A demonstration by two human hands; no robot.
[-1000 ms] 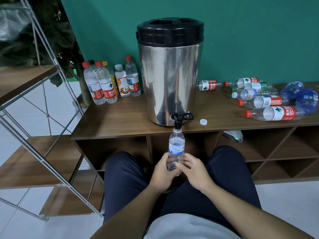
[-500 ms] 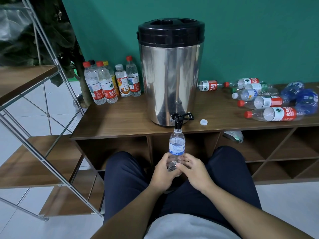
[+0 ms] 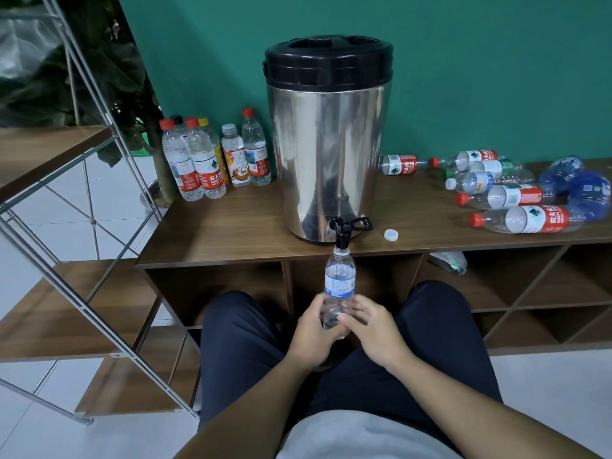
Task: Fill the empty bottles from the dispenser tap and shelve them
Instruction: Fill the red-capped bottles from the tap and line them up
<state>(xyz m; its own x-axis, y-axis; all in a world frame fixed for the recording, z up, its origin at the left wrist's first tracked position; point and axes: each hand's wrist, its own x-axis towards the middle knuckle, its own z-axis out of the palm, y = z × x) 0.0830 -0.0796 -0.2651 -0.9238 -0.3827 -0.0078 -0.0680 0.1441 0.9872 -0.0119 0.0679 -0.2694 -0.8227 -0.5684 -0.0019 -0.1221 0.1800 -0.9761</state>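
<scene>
Both hands are on it: the left hand (image 3: pixel 313 336) wraps its curled fingers round the lower body of the small bottle (image 3: pixel 339 286), and the right hand (image 3: pixel 372 329) pinches the same stretch from the other side, thumb lying across the front. Just above the fingers sits a blue-and-white label; above that the clear shoulder narrows to an open neck, held right under the black tap (image 3: pixel 341 231) of the steel dispenser (image 3: pixel 328 144). Whether water is running, I cannot tell.

My read on handling: thin clear plastic, light now, growing heavier as it fills, and soft enough to buckle and spill if squeezed hard with no cap on. The low, two-sided hold looks sensible; a firmer spot would be the labelled band.

Beyond the fingertips to the right, a white cap (image 3: pixel 391 234) lies loose on the tabletop (image 3: pixel 231 226). Farther right lie the empty bottles (image 3: pixel 516 207) on their sides; far left stand the upright bottles (image 3: pixel 205 160).
</scene>
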